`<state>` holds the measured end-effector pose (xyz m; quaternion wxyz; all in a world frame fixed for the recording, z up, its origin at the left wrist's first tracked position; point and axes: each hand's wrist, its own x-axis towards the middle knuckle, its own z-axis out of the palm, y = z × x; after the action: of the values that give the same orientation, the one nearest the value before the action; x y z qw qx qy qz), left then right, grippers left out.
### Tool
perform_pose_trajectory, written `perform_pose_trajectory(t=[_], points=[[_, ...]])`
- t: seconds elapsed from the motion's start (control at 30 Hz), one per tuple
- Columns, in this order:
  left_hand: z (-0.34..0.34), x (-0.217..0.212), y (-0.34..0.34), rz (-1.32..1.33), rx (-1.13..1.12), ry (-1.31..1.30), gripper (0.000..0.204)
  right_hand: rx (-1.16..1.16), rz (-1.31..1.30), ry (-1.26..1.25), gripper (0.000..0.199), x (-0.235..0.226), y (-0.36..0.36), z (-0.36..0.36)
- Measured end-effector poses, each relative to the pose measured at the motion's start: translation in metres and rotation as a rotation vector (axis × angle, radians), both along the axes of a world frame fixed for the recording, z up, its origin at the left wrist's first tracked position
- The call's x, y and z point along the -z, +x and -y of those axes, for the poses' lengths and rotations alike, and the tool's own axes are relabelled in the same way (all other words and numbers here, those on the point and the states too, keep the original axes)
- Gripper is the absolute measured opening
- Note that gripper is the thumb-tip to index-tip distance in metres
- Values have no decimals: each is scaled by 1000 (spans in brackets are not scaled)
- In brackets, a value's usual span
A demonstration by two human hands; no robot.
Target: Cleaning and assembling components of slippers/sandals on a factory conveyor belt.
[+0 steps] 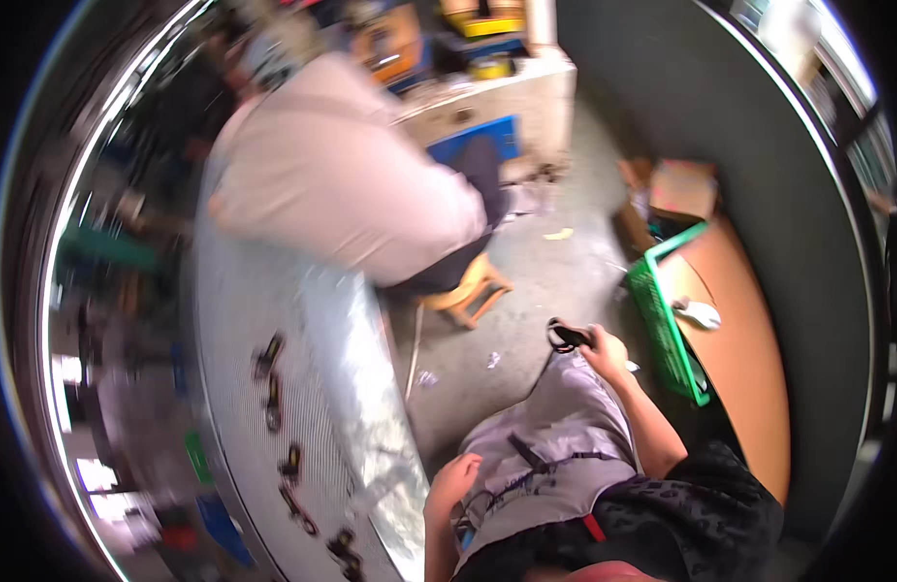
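My right hand (608, 353) is closed on a black strappy sandal (571, 336), held out in front of my lap; motion blur softens its details. My left hand (456, 478) is over the grey apron (555, 417), near its left side. Its fingers are loosely bent, and I see nothing in them. Left of me runs a long ribbed conveyor belt (245, 388) with several dark strappy sandals (271, 407) spaced along it. A shiny sheet-covered ledge (356, 388) lies between the belt and me.
A person in a pale top (342, 175) bends over the belt ahead, by a wooden stool (473, 289). At right, a green basket (667, 325) stands against a brown board (744, 320), with a white shoe-shaped thing (699, 313) there. Scraps lie on the floor (468, 383).
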<state>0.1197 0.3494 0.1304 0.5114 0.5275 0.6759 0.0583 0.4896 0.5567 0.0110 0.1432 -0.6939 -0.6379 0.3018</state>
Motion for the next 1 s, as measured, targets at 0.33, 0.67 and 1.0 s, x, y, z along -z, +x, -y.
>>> perform_pose_trajectory(t=[0.33, 0.67, 1.0], points=[[-366, 51, 104, 315, -118, -318, 27, 596, -159, 59, 31, -47, 192, -299], [-871, 123, 332, -131, 867, 181, 26, 507, -245, 372, 33, -119, 418, -715], [-1206, -46, 578, 371, 751, 264, 22, 1108, -1404, -56, 19, -135, 471, -923]])
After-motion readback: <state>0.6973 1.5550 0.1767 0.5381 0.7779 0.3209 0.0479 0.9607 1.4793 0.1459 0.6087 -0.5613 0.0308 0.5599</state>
